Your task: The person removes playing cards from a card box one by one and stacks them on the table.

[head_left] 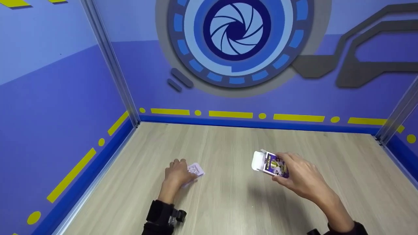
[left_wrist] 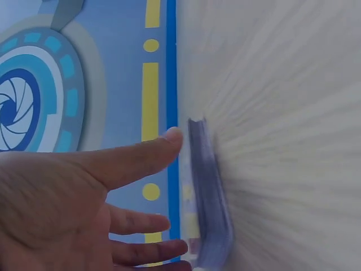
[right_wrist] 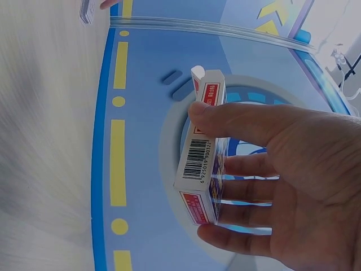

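Observation:
A deck of playing cards (head_left: pixel 196 168) with a pale patterned back lies on the wooden table. My left hand (head_left: pixel 177 173) is over its left side and hides part of it. Seen from the left wrist, the thumb and fingers of that hand (left_wrist: pixel 62 192) are spread, and the deck (left_wrist: pixel 210 195) lies just beyond their tips. My right hand (head_left: pixel 302 176) holds a purple printed card box (head_left: pixel 276 164) above the table, its white end flap standing out toward the left. From the right wrist, the thumb presses the box's barcode side (right_wrist: pixel 196 159) while the fingers support the other side.
The pale wooden table (head_left: pixel 225 195) is bounded by a blue printed back wall (head_left: pixel 137 71) and a left wall (head_left: pixel 49 124). Metal corner posts (head_left: pixel 111 62) stand where the panels meet. A shadow falls on the table below the box.

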`<state>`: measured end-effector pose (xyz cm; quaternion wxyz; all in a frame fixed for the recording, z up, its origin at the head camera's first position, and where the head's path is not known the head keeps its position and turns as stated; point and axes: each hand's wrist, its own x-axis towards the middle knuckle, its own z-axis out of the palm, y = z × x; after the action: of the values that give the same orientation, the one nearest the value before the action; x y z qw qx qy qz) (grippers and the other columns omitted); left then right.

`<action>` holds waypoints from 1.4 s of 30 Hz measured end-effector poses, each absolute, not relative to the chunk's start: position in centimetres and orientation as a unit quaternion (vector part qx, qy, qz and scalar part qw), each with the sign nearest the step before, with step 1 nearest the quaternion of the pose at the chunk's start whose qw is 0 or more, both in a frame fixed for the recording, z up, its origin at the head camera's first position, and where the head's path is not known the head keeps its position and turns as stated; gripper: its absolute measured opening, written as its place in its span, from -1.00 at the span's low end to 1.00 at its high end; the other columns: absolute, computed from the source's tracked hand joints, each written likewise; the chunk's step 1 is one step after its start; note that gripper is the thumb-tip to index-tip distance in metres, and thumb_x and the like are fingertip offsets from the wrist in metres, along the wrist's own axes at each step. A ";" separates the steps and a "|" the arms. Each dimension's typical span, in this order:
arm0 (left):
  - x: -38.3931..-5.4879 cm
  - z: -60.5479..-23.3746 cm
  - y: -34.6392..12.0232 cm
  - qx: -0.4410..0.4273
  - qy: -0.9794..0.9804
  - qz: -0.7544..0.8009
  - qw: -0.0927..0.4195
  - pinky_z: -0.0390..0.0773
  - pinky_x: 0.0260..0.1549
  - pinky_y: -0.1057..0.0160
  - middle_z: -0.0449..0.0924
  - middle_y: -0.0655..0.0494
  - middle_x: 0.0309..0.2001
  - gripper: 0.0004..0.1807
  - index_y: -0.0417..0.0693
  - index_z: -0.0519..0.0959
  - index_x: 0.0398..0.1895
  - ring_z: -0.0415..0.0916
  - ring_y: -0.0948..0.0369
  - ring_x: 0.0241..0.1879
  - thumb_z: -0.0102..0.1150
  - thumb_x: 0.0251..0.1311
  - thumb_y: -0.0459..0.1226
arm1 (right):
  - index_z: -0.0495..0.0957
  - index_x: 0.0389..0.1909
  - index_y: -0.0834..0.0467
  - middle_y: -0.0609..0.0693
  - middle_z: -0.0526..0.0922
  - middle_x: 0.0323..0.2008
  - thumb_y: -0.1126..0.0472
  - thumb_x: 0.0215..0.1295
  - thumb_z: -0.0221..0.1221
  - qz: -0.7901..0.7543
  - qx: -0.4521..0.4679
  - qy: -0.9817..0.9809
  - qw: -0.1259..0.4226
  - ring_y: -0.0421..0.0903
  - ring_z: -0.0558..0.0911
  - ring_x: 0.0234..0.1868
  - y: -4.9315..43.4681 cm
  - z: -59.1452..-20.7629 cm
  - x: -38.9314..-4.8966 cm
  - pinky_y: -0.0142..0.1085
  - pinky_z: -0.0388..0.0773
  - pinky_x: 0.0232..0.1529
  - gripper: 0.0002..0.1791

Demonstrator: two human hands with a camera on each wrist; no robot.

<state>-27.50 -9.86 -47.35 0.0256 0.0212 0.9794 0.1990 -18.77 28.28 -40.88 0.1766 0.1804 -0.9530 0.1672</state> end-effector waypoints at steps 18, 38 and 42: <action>-23.5 -42.2 -4.4 0.155 0.920 0.279 -0.226 0.57 -0.01 -0.01 0.71 0.03 -0.10 -0.74 -0.08 0.73 -0.03 0.65 0.05 -0.05 0.45 0.24 -0.25 | 0.54 0.23 0.20 0.14 0.62 0.08 0.15 -0.01 0.61 0.182 0.199 -0.948 0.170 0.06 0.60 -0.01 27.7 -41.1 -18.4 0.00 0.61 -0.19 -0.25; -20.5 -42.5 0.7 0.249 0.820 0.505 -0.101 0.64 -0.26 0.30 0.65 0.14 -0.26 -0.91 -0.19 0.62 -0.15 0.58 0.32 -0.27 0.28 0.32 -0.42 | 0.54 0.26 0.11 0.04 0.60 0.14 0.12 -0.04 0.63 0.173 0.212 -0.951 0.142 0.03 0.60 0.08 25.0 -41.4 -17.9 0.04 0.66 -0.13 -0.21; -20.2 -42.5 1.2 0.254 0.808 0.527 -0.075 0.63 -0.26 0.35 0.63 0.15 -0.29 -0.91 -0.18 0.60 -0.18 0.58 0.32 -0.29 0.30 0.31 -0.44 | 0.54 0.24 0.10 0.01 0.59 0.12 0.12 -0.06 0.65 0.174 0.224 -0.949 0.140 -0.01 0.59 0.08 24.5 -41.6 -17.7 0.00 0.65 -0.13 -0.21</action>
<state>-20.20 1.18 -42.52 -0.0748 0.2536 0.8077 0.5270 -17.69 24.53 -41.56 0.1399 0.2236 -0.9487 0.1743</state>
